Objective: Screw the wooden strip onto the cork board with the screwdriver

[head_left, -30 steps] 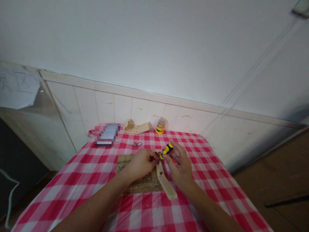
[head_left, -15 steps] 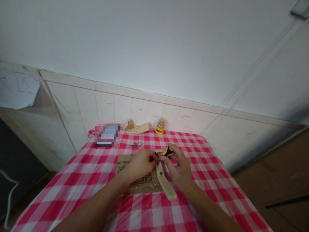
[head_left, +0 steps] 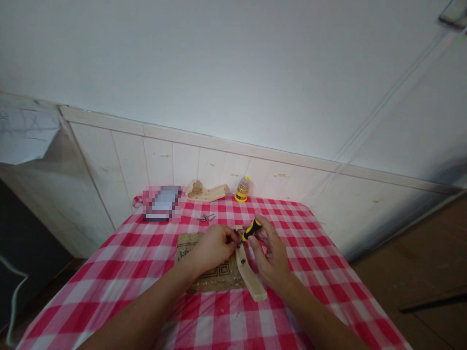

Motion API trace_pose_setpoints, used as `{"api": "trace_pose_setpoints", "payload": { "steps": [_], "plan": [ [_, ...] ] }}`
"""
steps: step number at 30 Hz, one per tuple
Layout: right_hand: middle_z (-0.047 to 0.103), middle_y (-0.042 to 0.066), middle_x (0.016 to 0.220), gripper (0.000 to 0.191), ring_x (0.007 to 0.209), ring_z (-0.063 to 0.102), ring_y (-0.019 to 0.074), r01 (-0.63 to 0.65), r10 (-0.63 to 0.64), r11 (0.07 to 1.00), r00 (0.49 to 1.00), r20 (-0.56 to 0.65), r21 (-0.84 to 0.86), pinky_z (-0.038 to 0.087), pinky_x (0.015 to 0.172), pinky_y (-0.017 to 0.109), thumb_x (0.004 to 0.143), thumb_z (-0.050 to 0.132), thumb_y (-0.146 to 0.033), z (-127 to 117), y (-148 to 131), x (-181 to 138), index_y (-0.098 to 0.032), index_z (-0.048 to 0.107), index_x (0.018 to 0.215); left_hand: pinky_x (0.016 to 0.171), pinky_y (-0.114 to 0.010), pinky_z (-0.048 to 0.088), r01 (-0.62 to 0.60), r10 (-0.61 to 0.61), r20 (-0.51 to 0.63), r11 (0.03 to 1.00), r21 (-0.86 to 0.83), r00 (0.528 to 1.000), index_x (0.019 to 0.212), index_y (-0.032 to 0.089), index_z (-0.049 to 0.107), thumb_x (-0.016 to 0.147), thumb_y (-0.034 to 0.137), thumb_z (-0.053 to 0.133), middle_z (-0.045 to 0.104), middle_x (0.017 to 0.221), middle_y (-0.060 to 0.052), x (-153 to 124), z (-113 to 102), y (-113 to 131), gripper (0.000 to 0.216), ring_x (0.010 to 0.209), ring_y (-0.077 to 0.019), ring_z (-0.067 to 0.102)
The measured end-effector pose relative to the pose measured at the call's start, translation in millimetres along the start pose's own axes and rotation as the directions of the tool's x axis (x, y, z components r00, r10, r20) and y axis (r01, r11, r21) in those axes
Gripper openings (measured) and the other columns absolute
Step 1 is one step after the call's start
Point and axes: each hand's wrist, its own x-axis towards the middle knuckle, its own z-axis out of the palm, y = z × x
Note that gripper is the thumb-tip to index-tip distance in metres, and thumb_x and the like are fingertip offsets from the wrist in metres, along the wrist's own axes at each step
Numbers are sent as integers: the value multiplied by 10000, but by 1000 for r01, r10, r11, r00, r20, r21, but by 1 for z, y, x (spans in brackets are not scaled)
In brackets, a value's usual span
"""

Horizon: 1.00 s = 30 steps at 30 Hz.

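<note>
My right hand (head_left: 272, 255) holds a short screwdriver (head_left: 252, 229) by its black and yellow handle, with the thumb on the near side and the fingers behind. The screwdriver tilts down to the left, its tip end at a curved wooden piece (head_left: 250, 279) with a dark hole in it. My left hand (head_left: 215, 248) is closed in a pinch at the far part of that wood, beside the screwdriver's tip. What its fingertips grip is too small to make out. Beneath the hands and wood lies a brown printed mat (head_left: 215, 284).
Several screws (head_left: 206, 217) lie beyond my left hand. At the table's back stand another curved wooden piece (head_left: 206, 193) and a yellow-based clear bottle (head_left: 242, 189). A phone-like device (head_left: 163, 203), blurred, lies at the back left. A red checked cloth (head_left: 310, 287) covers the table.
My right fingers have shifted on the screwdriver, and more of its handle shows, with the thumb lower. My left hand and the wooden piece have stayed nearly still.
</note>
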Motion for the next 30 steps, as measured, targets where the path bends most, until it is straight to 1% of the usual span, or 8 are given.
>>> {"api": "trace_pose_setpoints", "payload": {
  "steps": [3,7,14,19,23,27,30],
  "plan": [
    [721,55,1144,515,999,728,205,5,-5,1000,1000,-11,-21,603,888,374,965,536,-172,0,2,-1,-342,436,1440,568,-231,438,12,-12,4,1000,-4,1000,783,149,748,732,72,510,707,651,-11,1,0,0,255,561,-140,611],
    [727,67,1136,492,978,735,209,1,-3,998,1000,-28,-64,610,872,360,952,561,-181,-1,4,-3,-316,476,1418,572,-231,447,11,-11,-1,1000,-8,1000,799,149,745,724,81,519,732,702,-19,1,0,-2,248,594,-146,631],
    [727,66,1147,487,942,739,209,17,-26,991,998,-64,-135,625,837,357,926,608,-199,-1,7,-3,-312,512,1390,627,-249,478,-7,7,-2,1000,-15,1000,793,143,743,728,97,524,761,782,-44,2,1,-3,233,679,-170,669],
    [716,62,1175,482,901,736,190,7,-21,987,996,-84,-160,631,814,334,907,637,-207,-1,6,-1,-300,538,1369,615,-246,473,-11,11,-5,1000,-29,1000,800,144,741,739,95,520,751,753,-35,2,1,-3,234,652,-164,660],
    [722,53,1143,488,865,736,183,-9,-5,991,995,-97,-136,634,786,323,892,659,-205,-1,4,0,-301,548,1358,613,-249,473,7,-7,7,1000,2,1000,798,153,749,741,89,517,728,685,-20,0,-1,1,247,635,-167,656],
    [727,55,1126,481,802,738,172,-22,9,991,994,-105,-130,640,754,317,885,667,-210,0,4,1,-291,560,1346,640,-261,482,-10,10,-10,1000,13,1000,802,154,754,741,99,524,720,664,-18,0,-1,0,244,648,-176,664],
    [718,70,1166,478,832,741,183,-1,-15,988,994,-105,-154,644,759,324,889,657,-213,0,2,-2,-290,560,1351,650,-265,485,-17,17,-8,1000,-6,1000,811,148,753,739,104,525,729,685,-23,0,0,-1,243,655,-178,668]
  ]
}}
